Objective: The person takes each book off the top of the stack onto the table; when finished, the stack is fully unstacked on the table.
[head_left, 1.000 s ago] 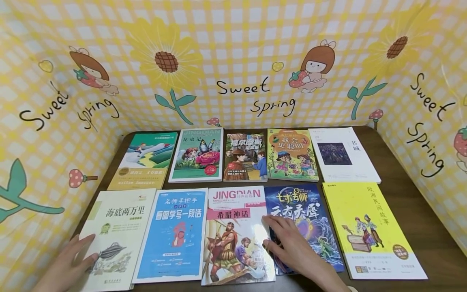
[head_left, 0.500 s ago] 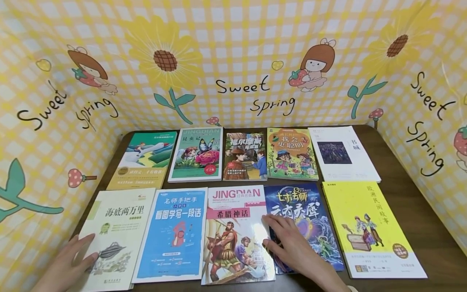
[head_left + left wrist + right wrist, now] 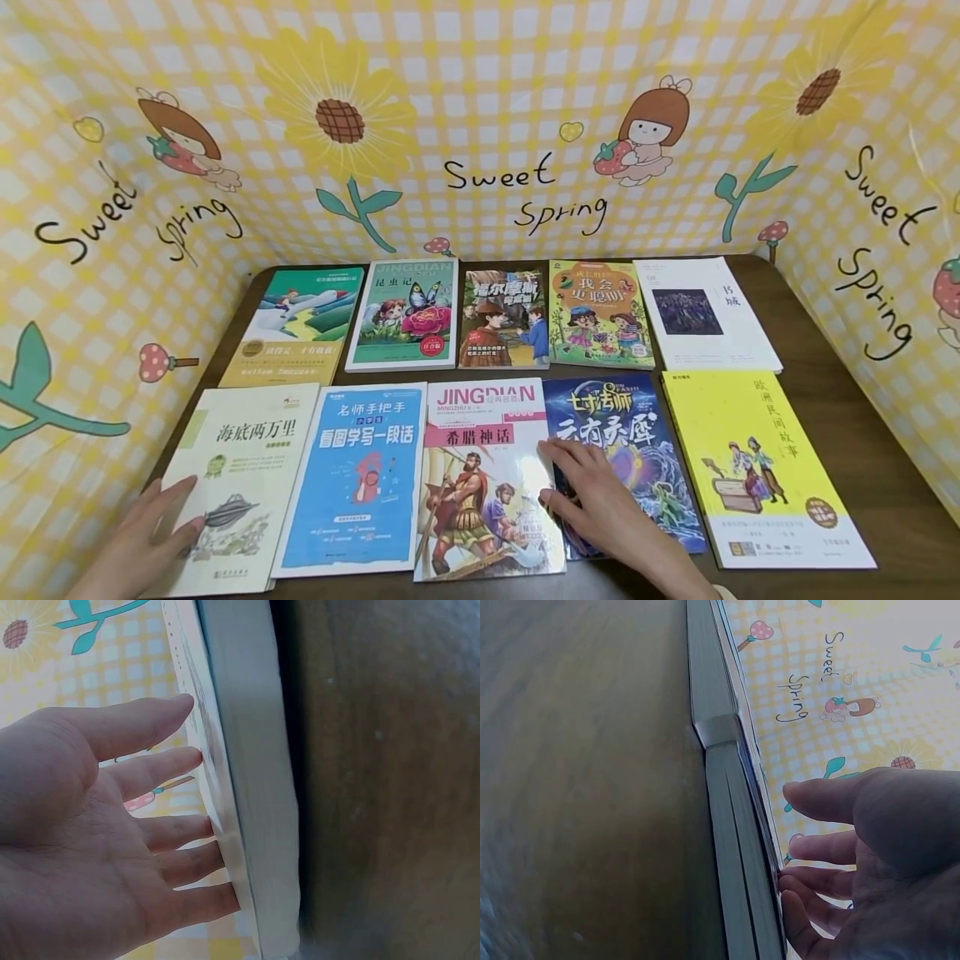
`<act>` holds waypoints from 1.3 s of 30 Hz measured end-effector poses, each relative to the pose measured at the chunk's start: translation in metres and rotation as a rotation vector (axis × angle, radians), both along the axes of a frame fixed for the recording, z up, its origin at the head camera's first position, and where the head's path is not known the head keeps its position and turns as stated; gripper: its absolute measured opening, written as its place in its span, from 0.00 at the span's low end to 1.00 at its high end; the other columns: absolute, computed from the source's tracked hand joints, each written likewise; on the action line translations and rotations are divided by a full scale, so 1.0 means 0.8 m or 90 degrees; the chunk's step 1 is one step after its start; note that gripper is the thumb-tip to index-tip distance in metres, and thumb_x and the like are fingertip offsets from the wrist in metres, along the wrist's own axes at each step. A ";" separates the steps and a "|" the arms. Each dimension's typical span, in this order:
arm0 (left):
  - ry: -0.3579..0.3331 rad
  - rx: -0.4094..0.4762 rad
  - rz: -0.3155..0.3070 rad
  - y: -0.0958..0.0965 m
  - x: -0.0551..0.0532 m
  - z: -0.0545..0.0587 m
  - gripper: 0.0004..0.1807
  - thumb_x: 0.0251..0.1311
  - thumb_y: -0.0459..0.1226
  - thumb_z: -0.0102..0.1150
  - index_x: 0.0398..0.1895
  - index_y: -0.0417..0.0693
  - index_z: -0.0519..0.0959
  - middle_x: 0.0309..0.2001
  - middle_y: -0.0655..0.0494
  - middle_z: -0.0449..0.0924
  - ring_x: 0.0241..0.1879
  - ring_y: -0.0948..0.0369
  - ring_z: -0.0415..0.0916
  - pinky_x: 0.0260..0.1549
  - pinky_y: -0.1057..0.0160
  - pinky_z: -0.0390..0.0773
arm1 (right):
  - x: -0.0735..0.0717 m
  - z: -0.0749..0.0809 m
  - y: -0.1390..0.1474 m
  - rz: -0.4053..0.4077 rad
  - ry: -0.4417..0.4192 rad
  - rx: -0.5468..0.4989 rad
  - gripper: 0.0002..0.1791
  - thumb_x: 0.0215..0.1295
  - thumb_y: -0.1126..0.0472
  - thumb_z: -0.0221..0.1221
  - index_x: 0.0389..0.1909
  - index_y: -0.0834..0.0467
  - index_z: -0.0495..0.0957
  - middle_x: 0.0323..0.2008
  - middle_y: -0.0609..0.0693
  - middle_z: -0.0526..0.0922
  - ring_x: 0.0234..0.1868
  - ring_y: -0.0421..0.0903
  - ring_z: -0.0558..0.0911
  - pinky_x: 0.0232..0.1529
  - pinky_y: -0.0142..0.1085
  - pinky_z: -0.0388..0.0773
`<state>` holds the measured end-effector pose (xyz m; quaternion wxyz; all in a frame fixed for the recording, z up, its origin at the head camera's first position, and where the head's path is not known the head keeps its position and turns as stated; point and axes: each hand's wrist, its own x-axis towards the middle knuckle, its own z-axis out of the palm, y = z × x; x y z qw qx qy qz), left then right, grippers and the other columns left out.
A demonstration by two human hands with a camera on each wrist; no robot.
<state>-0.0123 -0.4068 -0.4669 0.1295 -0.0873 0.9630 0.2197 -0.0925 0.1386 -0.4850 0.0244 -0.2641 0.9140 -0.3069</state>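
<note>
My left hand point(image 3: 142, 537) rests on the lower left of a cream paperback point(image 3: 251, 450) with a submarine drawing, at the front left in the head view. Its fingers lie fairly straight on the cover; in the left wrist view the fingertips point(image 3: 217, 855) meet the cover above the thick page edge point(image 3: 259, 787). My right hand point(image 3: 600, 500) lies over a dark blue-purple book point(image 3: 667, 492), hiding part of its cover. Its fingertips reach the right edge of a Greek-myth book point(image 3: 480, 492) with a red-cloaked warrior. In the right wrist view, loosely bent fingers touch a cover.
Between the hands lies a blue book point(image 3: 348, 500); a yellow book point(image 3: 765, 467) is at front right. Behind, a row holds a green-and-gold book point(image 3: 300, 325), a butterfly book point(image 3: 405, 317) and several others on the dark wooden table point(image 3: 847, 433). Yellow checked cloth point(image 3: 487, 100) walls the sides and back.
The view has tipped very slightly. Both hands and all the books keep their places.
</note>
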 end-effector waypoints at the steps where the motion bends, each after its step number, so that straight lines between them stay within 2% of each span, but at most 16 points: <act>1: 0.002 0.000 -0.002 0.000 0.000 0.000 0.38 0.71 0.48 0.48 0.68 0.26 0.51 0.63 0.11 0.35 0.62 0.20 0.36 0.47 0.22 0.51 | 0.000 0.000 0.000 0.000 0.002 -0.001 0.29 0.65 0.55 0.61 0.66 0.58 0.69 0.62 0.56 0.71 0.59 0.56 0.70 0.53 0.53 0.73; 12: -0.011 -0.002 0.004 -0.002 -0.002 -0.001 0.38 0.71 0.49 0.48 0.68 0.27 0.51 0.63 0.12 0.35 0.62 0.20 0.34 0.48 0.22 0.49 | -0.001 -0.003 0.000 0.002 0.011 -0.004 0.29 0.66 0.55 0.61 0.66 0.58 0.69 0.62 0.56 0.71 0.59 0.56 0.70 0.53 0.53 0.73; 21: 0.002 0.003 -0.005 -0.002 -0.002 -0.003 0.38 0.71 0.48 0.48 0.68 0.26 0.52 0.63 0.12 0.36 0.64 0.22 0.30 0.47 0.22 0.49 | -0.001 -0.002 0.000 0.001 0.015 -0.007 0.29 0.65 0.56 0.61 0.65 0.58 0.69 0.62 0.56 0.71 0.58 0.55 0.70 0.53 0.52 0.73; 28: 0.000 -0.011 -0.005 0.000 -0.002 -0.002 0.38 0.71 0.49 0.48 0.68 0.27 0.51 0.63 0.11 0.36 0.63 0.21 0.33 0.47 0.22 0.49 | -0.001 -0.002 -0.001 0.000 0.011 -0.005 0.29 0.65 0.56 0.62 0.65 0.59 0.69 0.62 0.56 0.71 0.58 0.56 0.70 0.53 0.53 0.73; 39: 0.046 -0.018 -0.011 0.001 -0.001 -0.011 0.36 0.71 0.46 0.49 0.68 0.27 0.53 0.62 0.12 0.40 0.64 0.22 0.34 0.46 0.22 0.52 | 0.000 -0.002 -0.001 -0.006 0.012 -0.003 0.29 0.65 0.55 0.61 0.66 0.58 0.69 0.62 0.56 0.71 0.56 0.54 0.71 0.50 0.51 0.75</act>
